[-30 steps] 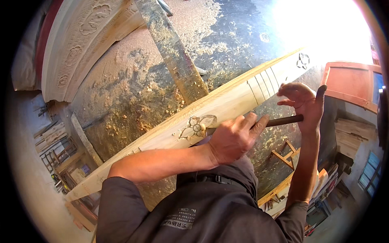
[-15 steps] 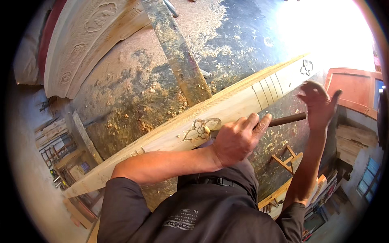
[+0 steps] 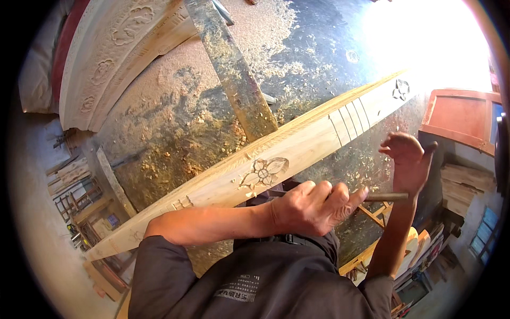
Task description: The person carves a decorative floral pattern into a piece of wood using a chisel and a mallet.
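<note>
Okay, left hand (image 3: 319, 207) has its fingers wrapped round the carving tool (image 3: 387, 196); handle sticks out right, past the thumb. Wooden beam (image 3: 313, 133) lies beyond the knuckles, carved flower (image 3: 263, 174) ahead-left of them. Right hand (image 3: 408, 157) is empty, fingers half-curled, thumb apart; handle end overlaps its wrist, contact unclear.

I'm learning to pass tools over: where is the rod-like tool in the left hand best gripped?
Probably by the straight, bare end of the rod-like tool, coming from the person's right: the left hand is closed around its middle, and that end juts out on the thumb side.
</note>
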A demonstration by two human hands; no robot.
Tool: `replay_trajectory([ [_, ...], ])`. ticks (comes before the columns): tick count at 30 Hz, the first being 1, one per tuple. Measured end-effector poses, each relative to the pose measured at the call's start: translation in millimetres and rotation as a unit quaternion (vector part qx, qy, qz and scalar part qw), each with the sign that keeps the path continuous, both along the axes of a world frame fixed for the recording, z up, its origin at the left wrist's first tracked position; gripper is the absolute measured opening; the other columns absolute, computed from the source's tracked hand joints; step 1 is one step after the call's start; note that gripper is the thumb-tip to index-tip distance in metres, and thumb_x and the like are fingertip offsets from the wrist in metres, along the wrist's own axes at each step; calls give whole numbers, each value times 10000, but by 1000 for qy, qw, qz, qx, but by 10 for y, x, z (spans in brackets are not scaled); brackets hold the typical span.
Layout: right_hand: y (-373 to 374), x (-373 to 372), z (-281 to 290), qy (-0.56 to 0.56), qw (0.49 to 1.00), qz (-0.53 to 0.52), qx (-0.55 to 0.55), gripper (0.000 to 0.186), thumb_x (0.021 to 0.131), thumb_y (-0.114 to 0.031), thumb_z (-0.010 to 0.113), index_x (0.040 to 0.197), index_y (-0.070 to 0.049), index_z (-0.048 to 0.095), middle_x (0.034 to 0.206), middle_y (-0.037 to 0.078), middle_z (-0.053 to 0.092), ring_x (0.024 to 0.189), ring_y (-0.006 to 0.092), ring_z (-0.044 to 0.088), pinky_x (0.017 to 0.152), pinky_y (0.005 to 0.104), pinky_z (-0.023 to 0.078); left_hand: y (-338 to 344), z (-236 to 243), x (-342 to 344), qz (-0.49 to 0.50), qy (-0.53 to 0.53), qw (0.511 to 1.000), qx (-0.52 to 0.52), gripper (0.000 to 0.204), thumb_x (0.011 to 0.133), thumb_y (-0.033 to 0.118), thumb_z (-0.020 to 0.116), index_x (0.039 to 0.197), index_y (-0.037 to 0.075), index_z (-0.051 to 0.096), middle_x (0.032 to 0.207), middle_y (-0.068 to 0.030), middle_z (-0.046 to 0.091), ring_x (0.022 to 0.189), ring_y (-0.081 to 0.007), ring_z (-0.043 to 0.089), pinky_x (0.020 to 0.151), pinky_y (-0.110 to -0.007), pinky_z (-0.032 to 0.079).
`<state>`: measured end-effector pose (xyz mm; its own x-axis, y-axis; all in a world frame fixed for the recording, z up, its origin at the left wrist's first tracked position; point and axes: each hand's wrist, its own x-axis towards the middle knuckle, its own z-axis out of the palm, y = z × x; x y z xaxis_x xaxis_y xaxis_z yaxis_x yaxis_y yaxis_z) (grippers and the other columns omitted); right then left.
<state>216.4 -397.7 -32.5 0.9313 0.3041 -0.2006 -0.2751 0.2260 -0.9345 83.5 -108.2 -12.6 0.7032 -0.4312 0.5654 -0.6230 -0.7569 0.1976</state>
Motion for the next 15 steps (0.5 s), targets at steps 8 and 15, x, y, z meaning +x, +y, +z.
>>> replay_trajectory([
  [8, -59, -847, 634, 13, 953, 146, -266, 472, 927, -315, 715, 1156, 86, 810, 1007, 149, 851, 892, 223, 813, 836, 365, 645, -129, -172, -111, -106, 87, 990, -41, 524, 912, 167, 719, 1400, -22, 737, 904, -9, 609, 699, -111, 544, 526, -261, 398],
  [15, 198, -1136, 945, -99, 887, 213, -398, 460, 743, 95, 878, 1189, -17, 853, 1009, 147, 865, 895, 212, 858, 778, 286, 657, -130, -250, -118, -139, 132, 975, -111, 445, 924, 178, 728, 1324, -14, 731, 872, -6, 607, 695, -130, 583, 529, -281, 426],
])
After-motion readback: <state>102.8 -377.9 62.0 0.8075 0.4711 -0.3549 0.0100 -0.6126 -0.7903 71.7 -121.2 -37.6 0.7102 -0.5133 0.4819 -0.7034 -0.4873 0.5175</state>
